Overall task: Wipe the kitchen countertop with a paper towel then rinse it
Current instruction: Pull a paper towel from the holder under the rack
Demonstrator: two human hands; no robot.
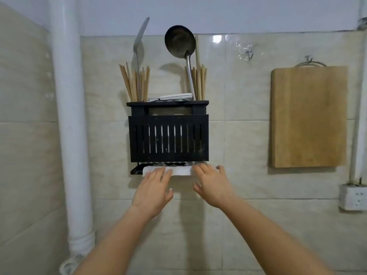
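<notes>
- Paper towel (179,170): white, lay on the rail under the black rack (168,139), long axis running left to right.
- Left hand (154,190): fingers spread, tips resting on the towel's left part.
- Right hand (212,185): fingers apart, tips at the towel's right end; grip not determinable.
- Rack held chopsticks (136,82) at both ends, a ladle (179,43), and a folded cloth (174,96).

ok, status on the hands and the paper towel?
Left hand and right hand both open, fingers on the paper towel under the black rack. No grip yet. Nothing in the way.
</notes>
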